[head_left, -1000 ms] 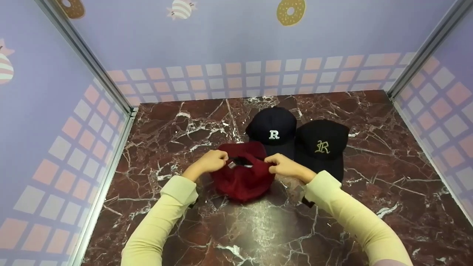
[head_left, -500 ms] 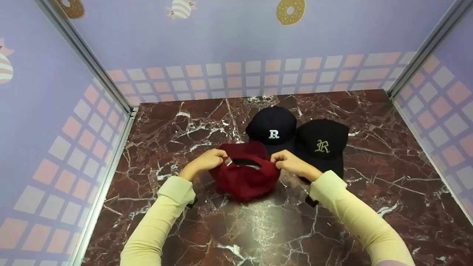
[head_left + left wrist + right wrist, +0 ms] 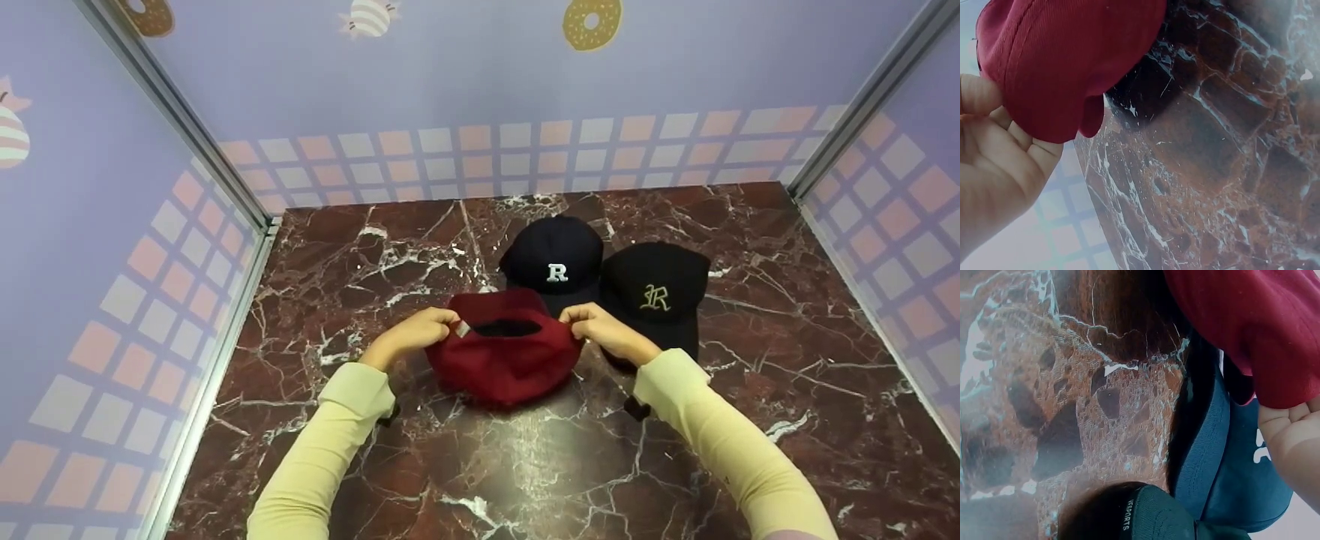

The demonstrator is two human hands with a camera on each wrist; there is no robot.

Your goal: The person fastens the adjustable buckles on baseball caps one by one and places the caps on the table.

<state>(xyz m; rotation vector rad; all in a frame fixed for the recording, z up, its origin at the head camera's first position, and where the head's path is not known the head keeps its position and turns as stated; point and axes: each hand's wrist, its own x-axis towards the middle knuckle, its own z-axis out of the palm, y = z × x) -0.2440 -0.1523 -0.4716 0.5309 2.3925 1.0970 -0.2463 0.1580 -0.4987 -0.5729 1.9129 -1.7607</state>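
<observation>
A dark red baseball cap is held between both hands, its crown toward the person and its brim on the far side. The dark opening along its edge faces up. My left hand pinches the left edge, beside a small pale tag. My right hand grips the right edge with thumb and fingers. In the left wrist view the red cloth sits between thumb and fingers. The right wrist view shows fingers under the red edge, with a navy cap behind.
Behind the red cap lies the navy cap with a white R. A black cap with a gold letter lies to its right. All are on a red-brown marble-patterned table, enclosed by lilac walls at back and sides.
My right hand has moved rightward along with the cap's edge, stretching the red cap wider. Its opening looks broader and its front edge straighter. The other two caps have stayed put.
</observation>
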